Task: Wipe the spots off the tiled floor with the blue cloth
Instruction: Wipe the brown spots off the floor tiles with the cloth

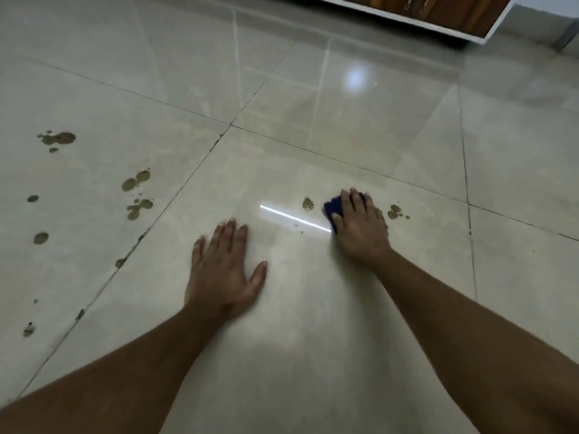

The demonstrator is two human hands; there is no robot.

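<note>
While glare streaks the glossy floor (313, 308), brown spots (138, 180) dot the tile at nine o'clock, well apart from both hands, with more down toward eight o'clock. A cabinet (438, 14) stands at one o'clock. On the middle tile the left hand (222, 270) lies flat, fingers spread, gripping nothing and seemingly serving as a prop. At two o'clock from it, the right hand (360, 227) presses palm-down on the cloth (333, 208), fingers loosely curled over it, so only a blue edge shows at the hand's left side. One spot (308, 204) sits just beside that edge; another (394, 211) lies just right of the hand. The cloth looks soft, light and bunched, so it should slide easily on slick tile; a flat palm with fingertips hooked over the far edge probably holds it best.
</note>
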